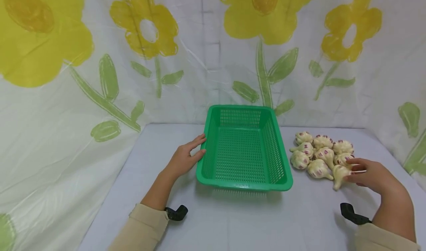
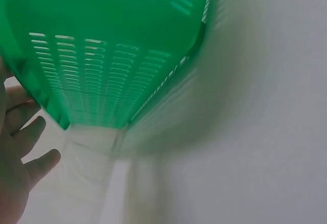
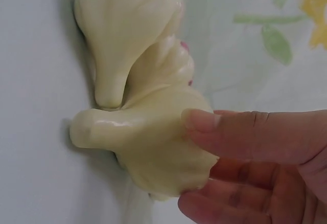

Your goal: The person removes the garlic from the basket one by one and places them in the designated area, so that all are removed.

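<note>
A green plastic basket (image 1: 244, 186) with slotted walls stands in the middle of the table. My left hand (image 1: 186, 158) is at its left rim, fingertips touching the edge and fingers fairly straight. In the left wrist view, the fingers of the left hand (image 2: 20, 137) lie beside the basket's wall (image 2: 102, 70). To the right lies a group of several cream garlic bulbs (image 1: 318, 169) with purple marks. My right hand (image 1: 372, 175) holds the nearest garlic bulb (image 1: 340, 175) between thumb and fingers. The right wrist view shows the thumb on this bulb (image 3: 153, 137), its stem pointing left.
Another garlic bulb (image 3: 127, 24) lies close against the held one. The white table (image 1: 213, 221) meets a hanging white sheet (image 1: 186, 107) with yellow flowers behind and at the sides. Black wrist mounts (image 1: 177, 213) sit at both cuffs.
</note>
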`<move>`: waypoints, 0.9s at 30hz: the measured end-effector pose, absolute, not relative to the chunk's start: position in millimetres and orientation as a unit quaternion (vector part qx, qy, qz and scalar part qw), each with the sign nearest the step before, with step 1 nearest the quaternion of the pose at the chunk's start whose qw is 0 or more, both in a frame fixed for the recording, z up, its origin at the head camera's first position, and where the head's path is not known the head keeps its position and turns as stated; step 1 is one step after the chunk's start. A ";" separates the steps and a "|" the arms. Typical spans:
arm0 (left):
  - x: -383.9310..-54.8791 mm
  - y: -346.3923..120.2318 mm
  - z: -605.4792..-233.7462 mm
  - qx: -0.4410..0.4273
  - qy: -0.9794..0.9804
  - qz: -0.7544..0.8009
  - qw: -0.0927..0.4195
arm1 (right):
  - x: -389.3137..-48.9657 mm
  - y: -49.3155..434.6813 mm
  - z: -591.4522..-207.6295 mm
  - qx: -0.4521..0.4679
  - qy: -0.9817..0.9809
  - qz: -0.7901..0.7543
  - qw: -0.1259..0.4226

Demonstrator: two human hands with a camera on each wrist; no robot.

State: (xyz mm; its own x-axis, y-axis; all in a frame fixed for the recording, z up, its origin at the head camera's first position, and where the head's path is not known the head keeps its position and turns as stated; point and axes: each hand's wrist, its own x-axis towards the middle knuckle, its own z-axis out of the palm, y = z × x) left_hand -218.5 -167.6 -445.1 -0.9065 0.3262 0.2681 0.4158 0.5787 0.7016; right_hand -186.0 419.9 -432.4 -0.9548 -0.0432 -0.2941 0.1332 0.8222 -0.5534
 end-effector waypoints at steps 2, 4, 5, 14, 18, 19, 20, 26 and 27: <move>-218.9 -168.6 -444.8 -0.213 -0.889 -0.402 0.060 | -185.8 419.4 -433.0 0.021 0.942 -0.301 0.150; -219.2 -168.5 -444.2 -0.215 -0.890 -0.398 0.064 | -186.1 419.8 -432.3 0.013 0.942 -0.300 0.149; -219.2 -168.0 -443.7 -0.214 -0.890 -0.396 0.065 | -186.0 419.7 -431.6 0.012 0.943 -0.297 0.150; -226.4 -168.5 -433.0 -0.213 -0.896 -0.385 0.063 | -185.4 420.5 -430.7 0.011 0.938 -0.313 0.148; -236.6 -175.2 -423.1 -0.205 -0.910 -0.357 0.052 | -183.7 419.8 -432.6 0.020 0.932 -0.324 0.160; -239.4 -177.0 -420.2 -0.205 -0.913 -0.349 0.050 | -183.3 419.7 -432.8 0.024 0.932 -0.324 0.162; -242.0 -178.9 -417.3 -0.204 -0.916 -0.342 0.048 | -183.0 419.3 -433.0 0.027 0.932 -0.321 0.163; -257.4 -188.4 -404.3 -0.196 -0.933 -0.299 0.033 | -185.8 417.3 -432.2 0.010 0.937 -0.311 0.158; -260.2 -189.7 -402.3 -0.196 -0.936 -0.290 0.033 | -186.3 416.9 -431.9 0.006 0.937 -0.312 0.156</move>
